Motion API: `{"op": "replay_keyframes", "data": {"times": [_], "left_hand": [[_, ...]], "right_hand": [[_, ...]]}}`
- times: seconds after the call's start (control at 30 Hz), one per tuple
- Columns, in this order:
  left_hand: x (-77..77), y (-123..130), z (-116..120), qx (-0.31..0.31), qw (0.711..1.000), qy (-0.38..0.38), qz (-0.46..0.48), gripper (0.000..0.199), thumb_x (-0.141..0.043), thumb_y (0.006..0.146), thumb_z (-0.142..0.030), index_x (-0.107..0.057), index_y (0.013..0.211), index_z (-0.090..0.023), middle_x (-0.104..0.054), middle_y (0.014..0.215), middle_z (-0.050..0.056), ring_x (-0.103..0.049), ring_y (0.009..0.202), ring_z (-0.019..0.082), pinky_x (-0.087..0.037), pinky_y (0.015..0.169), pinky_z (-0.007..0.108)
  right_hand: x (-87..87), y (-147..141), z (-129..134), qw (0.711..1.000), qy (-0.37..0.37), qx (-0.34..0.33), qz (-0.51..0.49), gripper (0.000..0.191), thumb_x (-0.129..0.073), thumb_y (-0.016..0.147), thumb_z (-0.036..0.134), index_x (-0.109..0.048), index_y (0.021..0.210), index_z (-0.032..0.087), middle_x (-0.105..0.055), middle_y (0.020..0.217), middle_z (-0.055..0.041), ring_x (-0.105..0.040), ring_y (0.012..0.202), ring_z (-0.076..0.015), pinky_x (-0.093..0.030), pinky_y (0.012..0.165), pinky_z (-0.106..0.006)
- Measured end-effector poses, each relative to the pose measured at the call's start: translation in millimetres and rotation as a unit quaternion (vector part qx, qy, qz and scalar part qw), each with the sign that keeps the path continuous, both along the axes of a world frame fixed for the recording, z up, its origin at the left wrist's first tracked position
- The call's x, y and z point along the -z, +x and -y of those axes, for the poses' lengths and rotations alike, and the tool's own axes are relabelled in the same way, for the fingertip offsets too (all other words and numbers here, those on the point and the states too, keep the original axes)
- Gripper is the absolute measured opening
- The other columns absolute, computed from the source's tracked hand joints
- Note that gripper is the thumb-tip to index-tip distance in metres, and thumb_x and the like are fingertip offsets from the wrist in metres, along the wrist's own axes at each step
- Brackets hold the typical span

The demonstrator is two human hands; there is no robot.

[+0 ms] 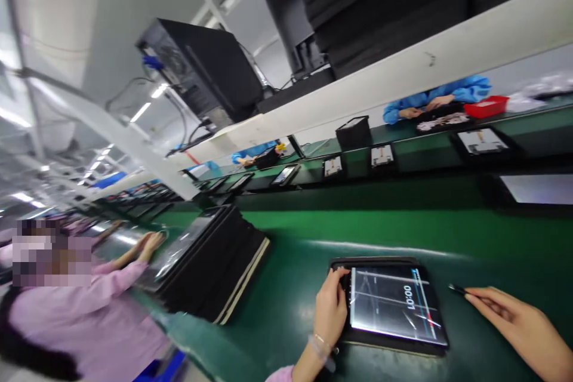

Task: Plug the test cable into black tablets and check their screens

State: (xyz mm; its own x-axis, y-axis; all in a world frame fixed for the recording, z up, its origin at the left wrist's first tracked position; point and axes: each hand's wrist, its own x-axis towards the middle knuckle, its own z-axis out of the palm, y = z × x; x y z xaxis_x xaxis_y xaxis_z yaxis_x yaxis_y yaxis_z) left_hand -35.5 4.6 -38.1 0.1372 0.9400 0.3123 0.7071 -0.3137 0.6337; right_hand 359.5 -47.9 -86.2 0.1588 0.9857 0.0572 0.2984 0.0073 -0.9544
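A tablet with a lit screen reading 00:01 lies in a black tray on the green bench. My left hand is closed at the tray's left edge, its fingertips by the tablet's upper left corner. To the right of the tray, my right hand pinches a thin dark pen-like tool. The tool's tip points left toward the tablet, apart from it; its exact kind cannot be made out.
A stack of black trays with a film-covered tablet on top stands left. Beyond it sits a co-worker in pink. Several trays with devices line the far strip, including a white part. Blue sleeves and a red bin show behind.
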Motion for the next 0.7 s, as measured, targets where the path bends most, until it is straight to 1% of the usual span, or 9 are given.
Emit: {"op": "replay_keyframes", "data": {"times": [0.03, 0.13, 0.27, 0.4, 0.53, 0.6, 0.7], "left_hand": [[1.5, 0, 3, -0.002, 1.000, -0.003, 0.001, 0.040, -0.037, 0.095, -0.010, -0.062, 0.123, -0.024, -0.070, 0.124, 0.007, -0.062, 0.124, 0.022, -0.048, 0.111, 0.045], [7.3, -2, 6, -0.001, 1.000, -0.012, 0.002, 0.042, -0.037, 0.095, -0.012, -0.061, 0.127, -0.025, -0.068, 0.129, 0.007, -0.062, 0.126, 0.022, -0.046, 0.114, 0.045], [13.9, -10, 3, 0.006, 1.000, -0.028, -0.002, 0.044, -0.036, 0.095, -0.014, -0.056, 0.133, -0.025, -0.065, 0.134, 0.008, -0.061, 0.127, 0.022, -0.047, 0.113, 0.047], [17.5, -15, 0, 0.023, 0.999, -0.044, -0.015, 0.048, -0.035, 0.094, -0.013, -0.055, 0.135, -0.028, -0.063, 0.138, 0.005, -0.057, 0.132, 0.021, -0.043, 0.117, 0.047], [18.9, -16, 1, 0.026, 0.998, -0.061, -0.024, 0.049, -0.035, 0.093, -0.013, -0.053, 0.137, -0.028, -0.060, 0.141, 0.005, -0.054, 0.135, 0.020, -0.042, 0.118, 0.046], [18.8, -16, 1, 0.025, 0.997, -0.068, -0.029, 0.050, -0.035, 0.093, -0.014, -0.053, 0.137, -0.028, -0.060, 0.142, 0.005, -0.054, 0.136, 0.021, -0.041, 0.118, 0.048], [17.3, -15, 1, 0.024, 0.996, -0.076, -0.032, 0.048, -0.035, 0.094, -0.016, -0.053, 0.136, -0.028, -0.059, 0.143, 0.006, -0.053, 0.137, 0.022, -0.040, 0.118, 0.051]], "right_hand": [[-4.7, -2, 0, 1.000, -0.013, -0.015, -0.022, 0.043, -0.075, 0.081, 0.066, -0.080, 0.096, 0.026, -0.076, 0.093, -0.0049, -0.073, 0.083, -0.0278, -0.062, 0.069, -0.027], [-20.6, -10, 0, 0.999, 0.001, -0.031, -0.029, 0.034, -0.074, 0.085, 0.059, -0.080, 0.093, 0.026, -0.074, 0.088, -0.0032, -0.069, 0.078, -0.0244, -0.056, 0.067, -0.026], [-33.4, -17, 1, 0.998, 0.016, -0.036, -0.047, 0.033, -0.070, 0.090, 0.058, -0.078, 0.092, 0.026, -0.070, 0.082, -0.0019, -0.065, 0.074, -0.0228, -0.050, 0.065, -0.028], [-37.0, -17, 3, 0.999, 0.021, -0.026, -0.026, 0.037, -0.065, 0.093, 0.060, -0.079, 0.091, 0.025, -0.068, 0.082, -0.0023, -0.061, 0.071, -0.0223, -0.045, 0.063, -0.031], [-37.0, -19, 2, 0.999, 0.026, -0.019, -0.011, 0.039, -0.062, 0.096, 0.059, -0.080, 0.096, 0.024, -0.062, 0.077, -0.0011, -0.058, 0.066, -0.0208, -0.042, 0.060, -0.032], [-35.7, -20, 0, 0.999, 0.030, -0.025, -0.003, 0.040, -0.060, 0.098, 0.059, -0.080, 0.100, 0.024, -0.060, 0.077, -0.0008, -0.057, 0.066, -0.0204, -0.041, 0.060, -0.032], [-33.3, -21, -2, 0.999, 0.044, -0.023, 0.001, 0.044, -0.058, 0.099, 0.062, -0.081, 0.103, 0.024, -0.061, 0.079, -0.0015, -0.058, 0.070, -0.0216, -0.043, 0.063, -0.033]]}}
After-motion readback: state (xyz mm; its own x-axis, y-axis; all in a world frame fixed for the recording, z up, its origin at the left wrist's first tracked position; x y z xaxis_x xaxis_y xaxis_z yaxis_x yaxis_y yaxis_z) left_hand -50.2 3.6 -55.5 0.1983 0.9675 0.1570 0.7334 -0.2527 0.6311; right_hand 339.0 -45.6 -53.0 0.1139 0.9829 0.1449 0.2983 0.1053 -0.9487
